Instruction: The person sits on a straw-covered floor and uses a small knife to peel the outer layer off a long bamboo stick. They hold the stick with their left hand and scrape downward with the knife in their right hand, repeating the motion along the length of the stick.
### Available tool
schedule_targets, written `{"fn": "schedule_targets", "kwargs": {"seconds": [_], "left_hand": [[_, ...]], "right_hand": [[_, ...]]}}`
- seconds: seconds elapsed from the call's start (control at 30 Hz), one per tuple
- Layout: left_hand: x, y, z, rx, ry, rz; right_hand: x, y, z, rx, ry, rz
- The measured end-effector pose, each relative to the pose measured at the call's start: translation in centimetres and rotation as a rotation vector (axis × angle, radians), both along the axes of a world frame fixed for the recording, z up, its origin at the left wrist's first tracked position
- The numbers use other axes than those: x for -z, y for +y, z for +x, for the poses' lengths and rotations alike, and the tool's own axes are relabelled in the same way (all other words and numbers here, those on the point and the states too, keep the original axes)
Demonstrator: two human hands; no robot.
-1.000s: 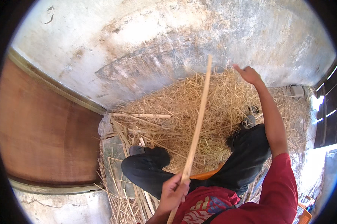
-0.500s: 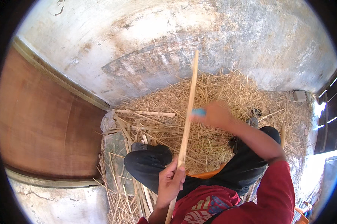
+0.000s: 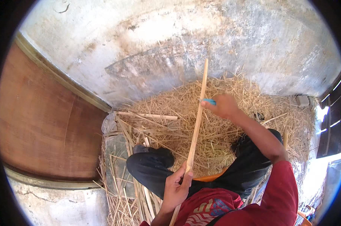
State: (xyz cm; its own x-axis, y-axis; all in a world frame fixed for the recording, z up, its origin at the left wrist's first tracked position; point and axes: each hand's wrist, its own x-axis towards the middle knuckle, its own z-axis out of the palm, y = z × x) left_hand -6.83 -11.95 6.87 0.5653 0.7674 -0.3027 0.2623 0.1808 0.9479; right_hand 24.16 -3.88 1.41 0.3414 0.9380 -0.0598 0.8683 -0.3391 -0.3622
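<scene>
The left hand's (image 3: pixel 177 188) fingers clamp a long, slim, pale tan strip (image 3: pixel 197 130), slightly curved, slanting up and away; farther along it, the right hand's (image 3: pixel 226 107) fingers clamp a small blue tool (image 3: pixel 210 102), above straw-coloured strands (image 3: pixel 212 145).

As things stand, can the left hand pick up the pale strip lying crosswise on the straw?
Probably not: the left hand grips the long strip, and the bent left leg lies between that hand and the pale strip.
</scene>
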Motion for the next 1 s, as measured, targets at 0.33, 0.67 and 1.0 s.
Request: {"fn": "schedule_targets", "kwargs": {"seconds": [0.33, 0.67, 1.0], "left_hand": [[0.0, 0.3, 0.0, -0.01, 0.056, 0.181], [-0.8, -3.4, -2.1, 0.158, 0.121, 0.079], [0.8, -1.0, -1.8, -0.065, -0.255, -0.345]], "right_hand": [[1.3, -2.5, -3.7, -0.339, -0.08, 0.265], [2.6, 2.6, 13.4, 0.383, 0.037, 0.113], [-1.5, -2.1, 5.4, 0.232, 0.244, 0.304]]}}
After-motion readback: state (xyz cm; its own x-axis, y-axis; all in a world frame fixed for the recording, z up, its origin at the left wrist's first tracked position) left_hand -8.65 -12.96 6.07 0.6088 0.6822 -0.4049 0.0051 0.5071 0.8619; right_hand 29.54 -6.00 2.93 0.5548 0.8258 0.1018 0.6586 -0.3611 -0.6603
